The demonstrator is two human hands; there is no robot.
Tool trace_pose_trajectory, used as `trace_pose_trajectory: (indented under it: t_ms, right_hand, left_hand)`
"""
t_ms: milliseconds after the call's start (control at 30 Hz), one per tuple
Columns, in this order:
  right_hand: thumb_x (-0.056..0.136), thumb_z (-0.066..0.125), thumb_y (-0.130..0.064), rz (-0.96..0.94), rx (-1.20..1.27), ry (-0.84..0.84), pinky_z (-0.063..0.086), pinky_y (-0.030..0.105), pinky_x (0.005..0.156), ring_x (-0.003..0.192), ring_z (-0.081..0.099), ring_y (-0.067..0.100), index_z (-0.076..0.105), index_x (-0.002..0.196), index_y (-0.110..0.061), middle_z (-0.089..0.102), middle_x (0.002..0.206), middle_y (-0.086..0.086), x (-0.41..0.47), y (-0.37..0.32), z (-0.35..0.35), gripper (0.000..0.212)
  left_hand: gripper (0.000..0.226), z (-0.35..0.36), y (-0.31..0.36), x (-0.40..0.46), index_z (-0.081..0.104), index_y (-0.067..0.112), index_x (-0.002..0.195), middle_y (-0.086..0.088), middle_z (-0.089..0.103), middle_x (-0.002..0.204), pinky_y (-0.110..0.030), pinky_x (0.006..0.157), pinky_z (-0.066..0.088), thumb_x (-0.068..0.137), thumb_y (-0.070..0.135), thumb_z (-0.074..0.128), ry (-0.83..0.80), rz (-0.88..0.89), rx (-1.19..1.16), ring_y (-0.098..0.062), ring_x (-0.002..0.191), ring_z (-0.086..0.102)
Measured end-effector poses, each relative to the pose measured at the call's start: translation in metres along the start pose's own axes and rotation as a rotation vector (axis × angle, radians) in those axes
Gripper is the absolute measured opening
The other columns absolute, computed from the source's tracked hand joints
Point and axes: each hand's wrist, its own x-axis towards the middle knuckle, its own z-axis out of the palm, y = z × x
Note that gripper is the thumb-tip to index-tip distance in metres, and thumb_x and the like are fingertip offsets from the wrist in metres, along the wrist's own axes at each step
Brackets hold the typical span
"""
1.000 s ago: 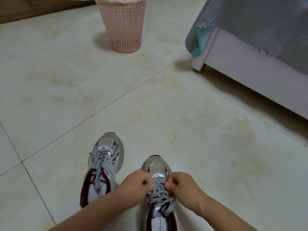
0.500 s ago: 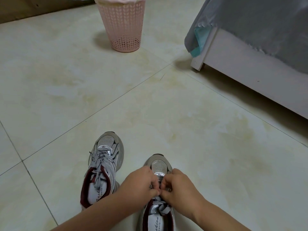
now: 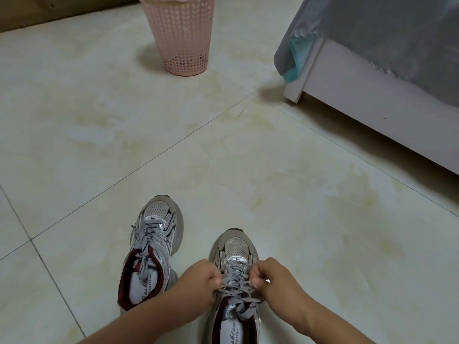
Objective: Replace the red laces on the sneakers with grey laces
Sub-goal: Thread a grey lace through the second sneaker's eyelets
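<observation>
Two grey sneakers stood on the pale tiled floor. The left sneaker sat at about 7 o'clock, with grey laces done up and a dark red lining. The right sneaker sat at 6 o'clock. The left hand and the right hand each pinched the grey lace on it, one at each side. A pink basket stood at 11 o'clock. A white bed with a grey cover was at 2 o'clock.

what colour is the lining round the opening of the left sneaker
Dark red, seen in the head view: the collar lining of the grey-and-silver left sneaker.
</observation>
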Motion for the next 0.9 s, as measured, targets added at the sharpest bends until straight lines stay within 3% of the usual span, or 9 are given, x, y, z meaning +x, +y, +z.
trace_pose_trajectory:
  t_ms: [67,133,300,367,433,567,700,800,900]
  right_hand:
    - [0.089,0.042,0.005,0.054,0.158,-0.003,0.041,0.017,0.065,0.069,0.051,0.010,0.043,0.063,-0.016,0.046,0.070,-0.003,-0.004,0.003,-0.002,0.033]
    - [0.089,0.043,0.004,0.052,0.156,0.027,0.041,0.018,0.066,0.069,0.050,0.010,0.044,0.064,-0.015,0.048,0.071,-0.003,-0.005,0.003,-0.002,0.032]
    - [0.081,0.062,-0.025,-0.040,-0.221,0.052,0.035,0.013,0.055,0.062,0.044,0.004,0.047,0.061,-0.026,0.050,0.075,-0.005,0.004,-0.012,0.005,0.025]
    - [0.082,0.060,-0.023,-0.020,-0.324,0.059,0.034,0.015,0.055,0.064,0.045,0.008,0.045,0.060,-0.026,0.049,0.076,-0.005,0.009,-0.014,0.007,0.027]
    - [0.085,0.055,-0.012,0.035,-0.225,0.052,0.038,0.022,0.060,0.066,0.046,0.013,0.044,0.059,-0.023,0.049,0.068,-0.004,0.011,-0.012,0.006,0.030]
    - [0.089,0.046,0.003,0.155,0.298,0.032,0.036,0.029,0.069,0.067,0.042,0.017,0.046,0.061,-0.016,0.048,0.064,0.001,0.002,0.003,-0.001,0.034]
    - [0.091,0.045,0.004,0.224,0.539,0.058,0.036,0.031,0.071,0.072,0.040,0.019,0.045,0.062,-0.013,0.047,0.069,0.009,-0.003,0.015,0.001,0.033]
    - [0.088,0.058,-0.017,0.163,0.389,0.078,0.041,0.027,0.068,0.064,0.044,0.013,0.050,0.067,-0.013,0.051,0.066,0.002,-0.001,0.008,0.001,0.023]
    - [0.082,0.064,-0.027,0.040,-0.025,0.060,0.034,0.019,0.058,0.059,0.041,0.009,0.046,0.064,-0.019,0.047,0.061,-0.007,0.002,-0.004,0.003,0.026]
  left_hand:
    - [0.028,0.000,-0.009,-0.001,0.045,0.012,0.070,-0.002,0.043,0.072,-0.026,0.076,0.050,0.095,0.000,0.038,0.001,-0.076,-0.271,-0.012,0.068,0.046]
    - [0.028,0.002,-0.012,0.000,0.046,0.013,0.069,-0.001,0.043,0.070,-0.029,0.081,0.050,0.094,0.001,0.040,0.011,-0.061,-0.319,-0.009,0.066,0.046]
    - [0.024,0.000,0.005,0.005,0.045,0.027,0.065,0.010,0.046,0.071,-0.014,0.058,0.033,0.084,0.032,0.059,0.140,0.181,0.260,0.000,0.061,0.041]
    - [0.028,0.000,0.012,0.006,0.044,0.026,0.061,0.011,0.048,0.072,-0.016,0.060,0.035,0.081,0.036,0.062,0.141,0.199,0.372,-0.002,0.063,0.044]
    - [0.032,0.000,0.011,0.010,0.042,0.025,0.059,0.008,0.049,0.072,-0.020,0.066,0.038,0.084,0.030,0.061,0.145,0.183,0.372,-0.004,0.066,0.047]
    - [0.029,-0.003,-0.005,0.008,0.048,0.014,0.063,-0.008,0.050,0.074,-0.036,0.080,0.051,0.092,0.008,0.051,0.042,-0.054,-0.318,-0.017,0.072,0.050]
    - [0.030,-0.006,-0.014,0.004,0.050,0.013,0.063,-0.009,0.053,0.079,-0.028,0.076,0.051,0.092,0.004,0.048,-0.081,-0.118,-0.666,-0.016,0.073,0.052]
    - [0.026,-0.006,-0.006,0.008,0.054,0.017,0.065,-0.003,0.055,0.076,-0.026,0.072,0.050,0.088,0.028,0.059,-0.024,-0.079,-0.389,-0.014,0.071,0.052]
    - [0.029,-0.003,0.005,0.009,0.051,0.022,0.059,0.005,0.052,0.064,-0.030,0.066,0.051,0.081,0.035,0.065,0.047,0.038,0.049,-0.010,0.060,0.049]
